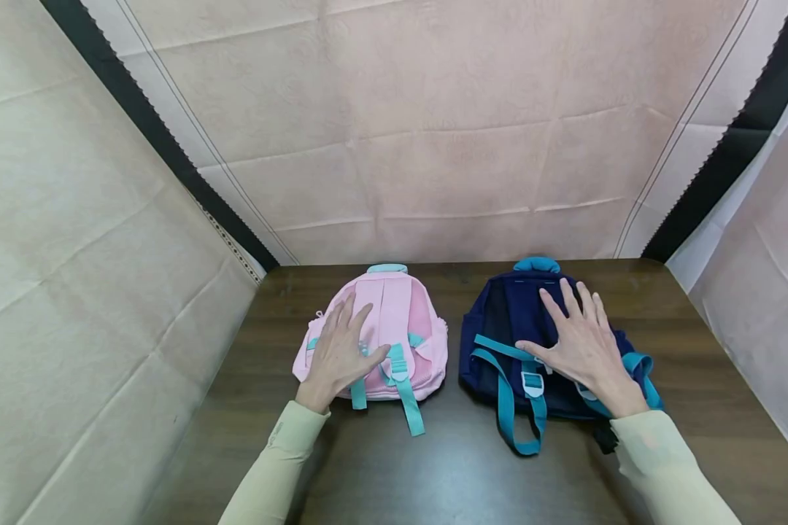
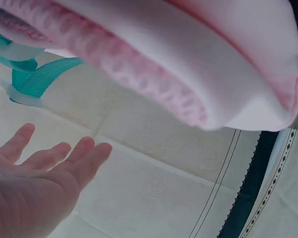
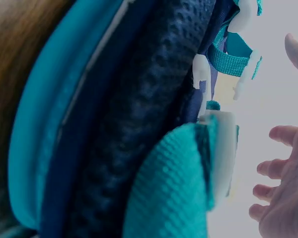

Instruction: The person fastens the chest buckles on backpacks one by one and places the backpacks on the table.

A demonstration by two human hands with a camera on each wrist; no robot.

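A small pink backpack (image 1: 394, 306) with turquoise webbing straps (image 1: 407, 405) lies on the table, its shoulder-strap side up and its handle at the far end. My left hand (image 1: 341, 354) is over its left part, fingers spread; the left wrist view shows a gap between hand and pack. To the right lies a navy backpack (image 1: 495, 310), also strap side up, with turquoise straps (image 1: 507, 408) and white buckles (image 1: 532, 384). Over its right part is my right hand (image 1: 584, 350), fingers spread, and the right wrist view shows those fingers apart from the fabric. Neither hand grips anything.
Both packs lie near the far edge of a dark brown wooden table (image 1: 433, 481). Behind it rises a pale creased fabric wall (image 1: 446, 160), with further fabric walls at left and right. Dark bands (image 1: 171, 146) run along the corners.
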